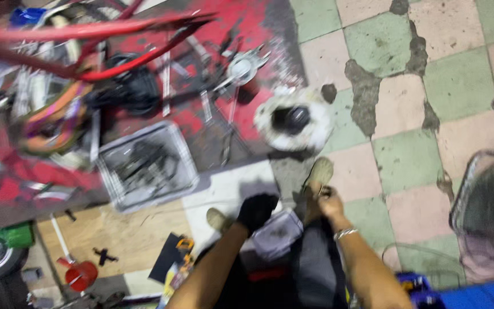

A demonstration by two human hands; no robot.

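The view is blurred by motion. My left hand [257, 210] wears a black glove and hovers at the upper left corner of a small clear plastic container [280, 233] on the floor by my legs. Whether it grips the container is unclear. My right hand [327, 199] is bare, with a metal bracelet at the wrist. Its fingers are curled close to my tan shoe [319, 171], and anything in them is too blurred to make out. My other shoe [218, 219] shows left of the gloved hand.
A white round part with a black centre [293, 119] lies ahead. A grey tray of dark parts [147, 166] sits to its left, below a red frame [87, 34] and scattered tools. A red funnel [81, 276] lies lower left and a wire guard [487, 212] stands right.
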